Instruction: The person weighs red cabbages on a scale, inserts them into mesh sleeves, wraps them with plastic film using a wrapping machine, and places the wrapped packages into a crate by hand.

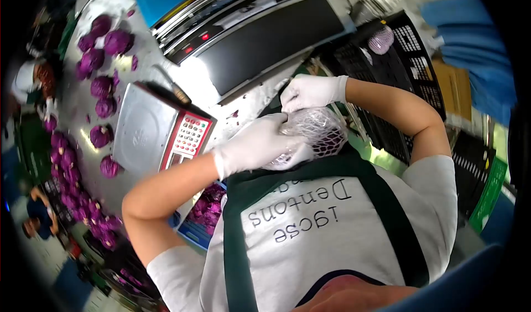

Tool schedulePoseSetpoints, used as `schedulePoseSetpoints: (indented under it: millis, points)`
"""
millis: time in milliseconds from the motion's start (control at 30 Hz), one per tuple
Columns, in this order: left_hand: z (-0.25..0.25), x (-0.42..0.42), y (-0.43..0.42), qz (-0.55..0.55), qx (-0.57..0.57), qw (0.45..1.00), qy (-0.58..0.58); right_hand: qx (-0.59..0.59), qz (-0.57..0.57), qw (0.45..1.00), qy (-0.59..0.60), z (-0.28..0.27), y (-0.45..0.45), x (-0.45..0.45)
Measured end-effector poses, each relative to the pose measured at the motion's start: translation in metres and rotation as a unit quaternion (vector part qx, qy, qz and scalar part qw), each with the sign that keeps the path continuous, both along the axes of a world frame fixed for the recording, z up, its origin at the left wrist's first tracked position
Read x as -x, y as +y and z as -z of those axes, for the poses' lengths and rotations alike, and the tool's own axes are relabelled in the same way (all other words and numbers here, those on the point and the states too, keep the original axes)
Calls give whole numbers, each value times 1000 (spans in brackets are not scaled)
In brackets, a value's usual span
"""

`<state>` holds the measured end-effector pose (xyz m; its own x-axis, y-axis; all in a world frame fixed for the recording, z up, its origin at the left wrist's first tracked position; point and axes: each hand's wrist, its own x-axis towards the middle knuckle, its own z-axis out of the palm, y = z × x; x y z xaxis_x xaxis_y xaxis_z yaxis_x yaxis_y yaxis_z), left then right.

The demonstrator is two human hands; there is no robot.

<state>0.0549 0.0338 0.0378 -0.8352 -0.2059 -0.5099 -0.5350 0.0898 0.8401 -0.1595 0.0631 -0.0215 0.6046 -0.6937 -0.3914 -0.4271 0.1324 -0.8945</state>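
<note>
A purple cabbage (323,135) in a white foam net and clear plastic film is held close against the dark green apron (251,193). My left hand (257,146), in a white glove, wraps around its left side, with the thumb near the top. My right hand (312,91), also gloved in white, is closed at the cabbage's upper edge. Its fingertips pinch the film beside my left thumb; the exact grip is partly hidden. Left of my hands stands a scale (145,127) with a red keypad.
A wrapping machine (271,44) with a dark plate lies ahead. A knife (176,88) rests near the scale. Loose purple cabbages (118,42) cover the table's left side. Black crates (381,63) stand right, one holding a netted cabbage (381,40). Purple leaf scraps (207,210) fill a blue crate.
</note>
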Motion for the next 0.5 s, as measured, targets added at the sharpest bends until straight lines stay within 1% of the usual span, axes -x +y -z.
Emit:
schedulePoseSetpoints:
  millis: [33, 67, 100, 133, 200, 233, 267, 300, 333, 367, 400, 467, 500]
  points:
    - [-10, -4, -1, 6, 5, 999, -41, -34, -24, 999, -5, 5, 11, 6]
    - [-8, -9, 5, -16, 51, 998, -20, -65, -42, 997, -7, 11, 20, 13]
    - [-23, -10, 6, -24, -25, 997, -63, -133, -41, 990, 0, 15, 32, 22]
    - [-24, -15, 6, -4, -32, 999, 14, -107, -106, 988, -11, 30, 36, 35]
    - [-46, -4, 9, 102, 105, 988, 52, -154, 17, 983, -99, 21, 60, 40]
    - [-41, 6, 12, 88, 78, 987, 114, -223, 25, 965, -136, 31, 67, 45]
    - [-32, 17, 14, 71, 51, 981, 172, -320, 113, 924, -177, 19, 77, 47]
    - [-18, 26, 12, 81, 123, 971, 189, -337, 147, 894, -257, 51, 91, 51]
    - [-9, 46, 13, 72, 162, 959, 220, -349, 174, 858, -335, 80, 109, 63]
    - [-4, 68, 10, 93, 196, 947, 236, -454, 250, 764, -383, 48, 109, 72]
    - [2, 89, 8, 113, 229, 933, 251, -539, 332, 649, -421, 16, 108, 82]
    - [18, 130, 11, 86, 223, 927, 290, -435, 358, 565, -603, 6, 131, 96]
    - [25, 151, 17, 64, 227, 924, 301, -359, 432, 494, -664, -12, 142, 95]
